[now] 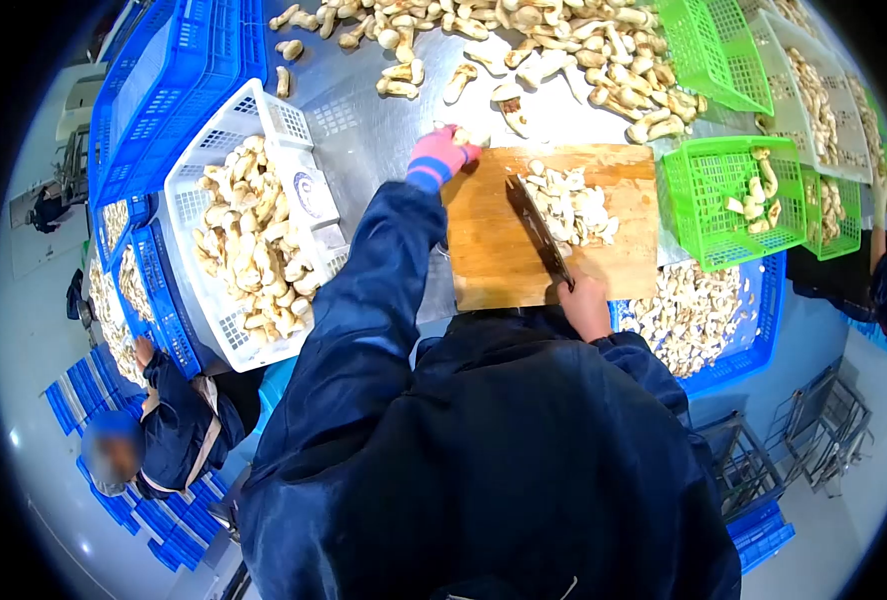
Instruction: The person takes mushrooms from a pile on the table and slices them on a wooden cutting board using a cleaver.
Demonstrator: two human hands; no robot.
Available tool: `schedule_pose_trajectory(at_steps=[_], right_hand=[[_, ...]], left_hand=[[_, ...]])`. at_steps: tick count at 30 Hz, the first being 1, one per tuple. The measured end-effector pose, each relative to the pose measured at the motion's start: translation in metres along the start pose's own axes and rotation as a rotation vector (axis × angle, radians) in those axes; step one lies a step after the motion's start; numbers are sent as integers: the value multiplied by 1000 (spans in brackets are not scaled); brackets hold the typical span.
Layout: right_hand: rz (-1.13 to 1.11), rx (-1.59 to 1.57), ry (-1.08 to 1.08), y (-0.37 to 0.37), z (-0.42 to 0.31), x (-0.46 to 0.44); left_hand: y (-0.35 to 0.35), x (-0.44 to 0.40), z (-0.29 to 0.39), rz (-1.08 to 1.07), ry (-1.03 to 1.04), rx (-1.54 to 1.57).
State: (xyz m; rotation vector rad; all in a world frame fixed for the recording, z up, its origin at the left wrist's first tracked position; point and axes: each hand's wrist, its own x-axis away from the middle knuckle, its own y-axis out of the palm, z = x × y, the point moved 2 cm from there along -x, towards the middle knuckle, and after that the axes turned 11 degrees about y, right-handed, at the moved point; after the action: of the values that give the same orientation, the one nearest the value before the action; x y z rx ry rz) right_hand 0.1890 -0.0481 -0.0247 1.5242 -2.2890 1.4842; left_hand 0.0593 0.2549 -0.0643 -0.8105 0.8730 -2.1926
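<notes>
A wooden cutting board [484,255] lies in front of me, with a heap of sliced mushroom pieces [586,212] on it. My right hand [586,303], bare, is wrapped around the handle of a knife [539,230]. The dark blade slants up and left along the slices. At the board's upper left corner, my left hand [442,158] wears a pink glove with blue stripes. Its fingers are closed on a whole mushroom [476,138], partly hidden by the glove. More whole mushrooms [614,60] are piled on the metal table [364,130] beyond.
To the left stands a white basket [186,200] of whole mushrooms, with blue crates [179,90] behind it. Green baskets [734,205] stand at right. Below the board's right side, a blue crate [754,365] holds cut pieces. A co-worker [189,420] is at lower left, another person at far right.
</notes>
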Motion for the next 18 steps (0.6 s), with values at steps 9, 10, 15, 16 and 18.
schedule_pose_trajectory(at_steps=[9,10,15,16,18], right_hand=[[-188,-43,-78,-28,-26,14],[-174,-40,-98,-29,-29,16],[-199,206,-51,-13,-29,6],[-208,228,-36,-9,-34,2],[-179,172,-73,2,-41,-11]], left_hand=[[44,125,27,-174,-107,-121],[46,126,28,-172,-109,-113],[52,127,28,-122,-71,-180],[54,129,27,-100,-67,-181],[58,132,23,-41,-62,-183]])
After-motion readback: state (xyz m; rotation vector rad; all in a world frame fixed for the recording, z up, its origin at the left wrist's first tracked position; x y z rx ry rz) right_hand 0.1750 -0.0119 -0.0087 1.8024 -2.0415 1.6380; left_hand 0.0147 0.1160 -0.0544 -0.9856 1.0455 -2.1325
